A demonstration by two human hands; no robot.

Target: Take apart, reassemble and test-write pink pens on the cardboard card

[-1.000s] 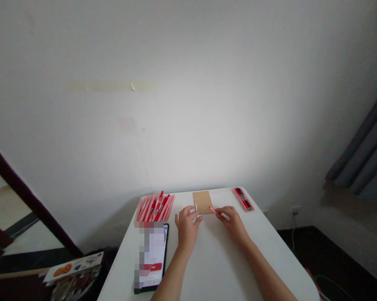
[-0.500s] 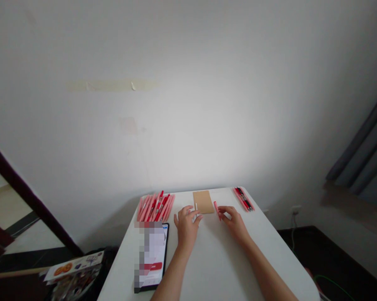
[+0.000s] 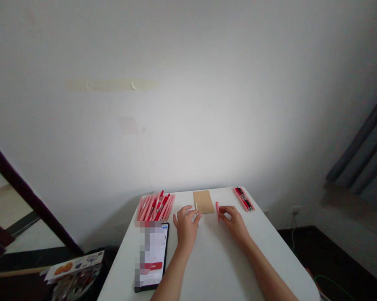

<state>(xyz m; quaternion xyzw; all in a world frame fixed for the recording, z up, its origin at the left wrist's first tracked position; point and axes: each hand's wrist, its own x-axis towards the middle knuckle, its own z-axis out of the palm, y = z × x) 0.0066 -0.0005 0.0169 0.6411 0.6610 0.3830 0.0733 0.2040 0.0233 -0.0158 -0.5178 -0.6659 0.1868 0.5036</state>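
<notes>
Between thumb and fingers of my left hand [image 3: 187, 225] is a thin white stick [image 3: 196, 206], perhaps a pen refill; its lower part is mostly hidden by the fingers. My right hand [image 3: 234, 221] pinches a slim pink pen part [image 3: 217, 208], held nearly upright to the right of the left hand. Whether it is a barrel or a whole pen I cannot tell. Just beyond the hands lies a brown card or notebook [image 3: 203, 201], flat on the white table [image 3: 219, 259]. The two held pieces are apart.
A pile of pink and red pens [image 3: 155, 208] lies at the table's far left. Several red, pink and black pens [image 3: 243, 199] lie at the far right. A phone [image 3: 153, 271] rests at the left, near my left forearm. The wall [image 3: 188, 125] rises behind the table.
The pink pen part has turned from leaning left to nearly upright and moved slightly right in my right hand. My left hand and the white stick have barely moved.
</notes>
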